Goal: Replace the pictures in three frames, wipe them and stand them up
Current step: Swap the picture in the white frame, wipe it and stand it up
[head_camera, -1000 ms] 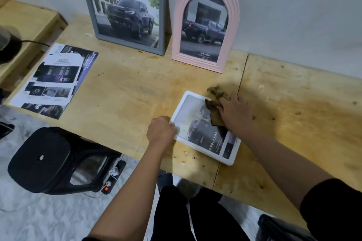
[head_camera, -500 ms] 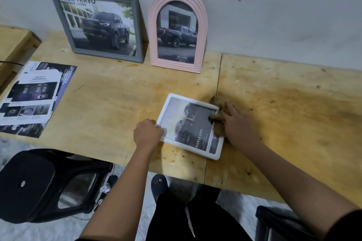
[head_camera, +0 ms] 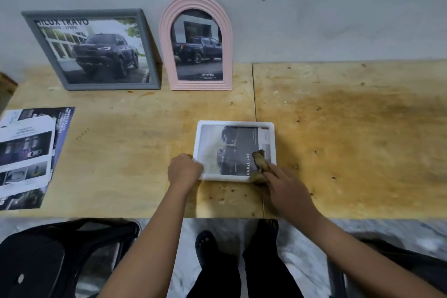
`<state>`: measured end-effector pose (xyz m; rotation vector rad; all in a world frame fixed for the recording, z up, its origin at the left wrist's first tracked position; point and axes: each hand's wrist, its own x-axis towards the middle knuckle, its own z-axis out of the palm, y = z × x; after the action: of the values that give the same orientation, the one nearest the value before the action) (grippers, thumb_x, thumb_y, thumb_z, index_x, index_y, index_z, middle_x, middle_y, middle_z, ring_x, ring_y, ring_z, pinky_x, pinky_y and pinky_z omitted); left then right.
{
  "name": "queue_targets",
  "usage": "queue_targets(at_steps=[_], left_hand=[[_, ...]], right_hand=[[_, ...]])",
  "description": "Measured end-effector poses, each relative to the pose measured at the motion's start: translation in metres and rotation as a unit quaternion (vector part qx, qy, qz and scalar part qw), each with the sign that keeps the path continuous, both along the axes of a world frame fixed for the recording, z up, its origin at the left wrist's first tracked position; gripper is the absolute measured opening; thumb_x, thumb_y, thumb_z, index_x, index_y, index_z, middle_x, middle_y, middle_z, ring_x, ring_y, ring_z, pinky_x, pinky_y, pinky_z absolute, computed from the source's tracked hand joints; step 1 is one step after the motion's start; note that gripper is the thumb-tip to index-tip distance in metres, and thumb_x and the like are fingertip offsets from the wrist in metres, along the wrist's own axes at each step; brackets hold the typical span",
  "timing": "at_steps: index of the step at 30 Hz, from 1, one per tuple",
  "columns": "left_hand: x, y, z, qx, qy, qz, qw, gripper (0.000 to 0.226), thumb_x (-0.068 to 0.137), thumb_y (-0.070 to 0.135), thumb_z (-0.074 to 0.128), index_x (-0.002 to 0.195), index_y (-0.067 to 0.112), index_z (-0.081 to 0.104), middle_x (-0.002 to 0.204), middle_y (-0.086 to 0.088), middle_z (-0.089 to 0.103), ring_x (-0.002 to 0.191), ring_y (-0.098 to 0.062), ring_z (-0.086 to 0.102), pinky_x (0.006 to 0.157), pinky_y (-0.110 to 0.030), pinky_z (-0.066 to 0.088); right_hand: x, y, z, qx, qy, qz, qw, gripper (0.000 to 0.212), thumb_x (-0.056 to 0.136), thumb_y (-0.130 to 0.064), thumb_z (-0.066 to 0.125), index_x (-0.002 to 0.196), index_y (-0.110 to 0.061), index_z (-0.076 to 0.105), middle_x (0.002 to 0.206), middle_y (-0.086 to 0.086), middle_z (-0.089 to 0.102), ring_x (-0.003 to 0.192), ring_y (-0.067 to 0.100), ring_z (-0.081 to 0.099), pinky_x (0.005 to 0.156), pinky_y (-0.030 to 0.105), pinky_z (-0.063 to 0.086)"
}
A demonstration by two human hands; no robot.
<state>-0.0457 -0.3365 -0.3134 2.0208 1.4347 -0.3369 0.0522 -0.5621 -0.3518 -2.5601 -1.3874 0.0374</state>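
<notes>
**Cloth on the white frame's near corner**

The white frame (head_camera: 235,124) lies flat, picture up, on the table (head_camera: 350,140) between the two hands. The left hand (head_camera: 185,170) grips its near left corner, fingers curled over the rim. The right hand (head_camera: 287,189) lies at the near right corner with a brown cloth (head_camera: 260,162) under its fingertips. The cloth seems pinched between the fingers, though motion blur makes this hard to confirm. The cloth sits partly on the glass and partly on the rim.

Beyond the left hand, the grey frame (head_camera: 94,48) and the pink frame (head_camera: 196,43) stand side by side against the wall (head_camera: 314,7). Well to the left of that hand lie brochures (head_camera: 26,152).
</notes>
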Motion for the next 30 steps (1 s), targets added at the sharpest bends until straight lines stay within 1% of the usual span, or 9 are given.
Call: queue_targets(at_steps=[3, 8, 10, 13, 17, 20, 24, 28, 30], left_hand=[[-0.008, 0.000, -0.006, -0.040, -0.004, -0.058, 0.997, 0.017, 0.082, 0.015, 0.056, 0.069, 0.007, 0.050, 0.073, -0.004, 0.050, 0.060, -0.017, 0.046, 0.044, -0.024, 0.028], [-0.018, 0.003, -0.013, -0.047, -0.045, -0.087, 0.994, 0.020, 0.079, 0.019, 0.059, 0.067, 0.004, 0.053, 0.062, -0.002, 0.047, 0.054, -0.016, 0.045, 0.044, -0.024, 0.029], [-0.019, 0.005, -0.015, -0.064, -0.067, -0.069, 0.993, 0.020, 0.077, 0.019, 0.061, 0.073, -0.001, 0.061, 0.068, -0.009, 0.059, 0.062, -0.025, 0.057, 0.048, -0.027, 0.041], [-0.019, 0.007, -0.020, -0.095, -0.089, -0.041, 0.991, 0.022, 0.075, 0.017, 0.061, 0.080, -0.004, 0.064, 0.082, -0.017, 0.067, 0.074, -0.034, 0.067, 0.067, -0.043, 0.058], [-0.017, 0.014, -0.025, -0.127, -0.101, -0.031, 0.986, 0.022, 0.074, 0.015, 0.060, 0.082, -0.005, 0.065, 0.085, -0.019, 0.068, 0.077, -0.035, 0.067, 0.073, -0.049, 0.057], [-0.017, 0.016, -0.020, -0.142, -0.091, -0.038, 0.985, 0.018, 0.075, 0.013, 0.061, 0.080, -0.003, 0.066, 0.077, -0.013, 0.067, 0.074, -0.031, 0.065, 0.069, -0.038, 0.057], [-0.016, 0.016, -0.011, -0.158, -0.083, -0.047, 0.983, 0.014, 0.076, 0.007, 0.056, 0.063, 0.004, 0.062, 0.064, -0.009, 0.063, 0.071, -0.030, 0.062, 0.060, -0.030, 0.048], [-0.020, 0.011, -0.009, -0.138, -0.099, -0.084, 0.982, 0.020, 0.080, 0.008, 0.055, 0.063, 0.014, 0.046, 0.064, -0.001, 0.053, 0.068, -0.023, 0.054, 0.053, -0.026, 0.041], [-0.026, 0.000, -0.014, -0.079, -0.123, -0.091, 0.985, 0.015, 0.083, 0.015, 0.056, 0.074, 0.012, 0.045, 0.070, 0.001, 0.048, 0.070, -0.019, 0.048, 0.051, -0.024, 0.033]], right_hand=[[0.016, 0.010, 0.001, -0.026, -0.015, -0.078, 0.997, 0.030, 0.067, -0.004, 0.069, 0.096, -0.009, 0.070, 0.118, 0.013, 0.064, 0.085, 0.034, 0.064, 0.059, 0.037, 0.054], [-0.007, 0.027, -0.013, -0.040, -0.053, -0.136, 0.988, 0.025, 0.073, -0.009, 0.040, 0.077, -0.008, 0.065, 0.099, 0.016, 0.063, 0.069, 0.031, 0.055, 0.059, 0.036, 0.039], [-0.028, 0.036, -0.019, -0.008, -0.033, -0.162, 0.986, 0.022, 0.073, -0.003, 0.045, 0.082, -0.004, 0.065, 0.100, 0.021, 0.061, 0.075, 0.036, 0.057, 0.068, 0.039, 0.034], [-0.063, 0.059, -0.017, 0.040, 0.002, -0.202, 0.979, 0.023, 0.064, 0.007, 0.063, 0.085, -0.001, 0.068, 0.108, 0.023, 0.062, 0.074, 0.037, 0.057, 0.065, 0.037, 0.048], [-0.099, 0.086, -0.013, 0.064, 0.005, -0.176, 0.982, 0.036, 0.066, -0.001, 0.043, 0.092, -0.004, 0.069, 0.110, 0.018, 0.063, 0.075, 0.032, 0.057, 0.063, 0.036, 0.053], [-0.117, 0.098, -0.019, 0.064, 0.018, -0.126, 0.990, 0.041, 0.072, -0.004, 0.037, 0.095, -0.005, 0.070, 0.110, 0.015, 0.065, 0.073, 0.030, 0.058, 0.059, 0.035, 0.053], [-0.123, 0.089, -0.019, 0.044, 0.049, -0.025, 0.997, 0.033, 0.069, -0.005, 0.052, 0.094, -0.011, 0.072, 0.113, 0.010, 0.066, 0.071, 0.027, 0.060, 0.058, 0.031, 0.052], [-0.093, 0.061, -0.005, 0.085, 0.183, 0.007, 0.979, 0.024, 0.082, -0.012, 0.055, 0.100, -0.014, 0.069, 0.118, 0.007, 0.059, 0.097, 0.025, 0.057, 0.083, 0.030, 0.050], [-0.067, 0.050, 0.010, 0.158, 0.244, -0.060, 0.955, 0.023, 0.087, -0.016, 0.051, 0.101, -0.006, 0.067, 0.116, 0.007, 0.053, 0.104, 0.016, 0.051, 0.094, 0.014, 0.035]])
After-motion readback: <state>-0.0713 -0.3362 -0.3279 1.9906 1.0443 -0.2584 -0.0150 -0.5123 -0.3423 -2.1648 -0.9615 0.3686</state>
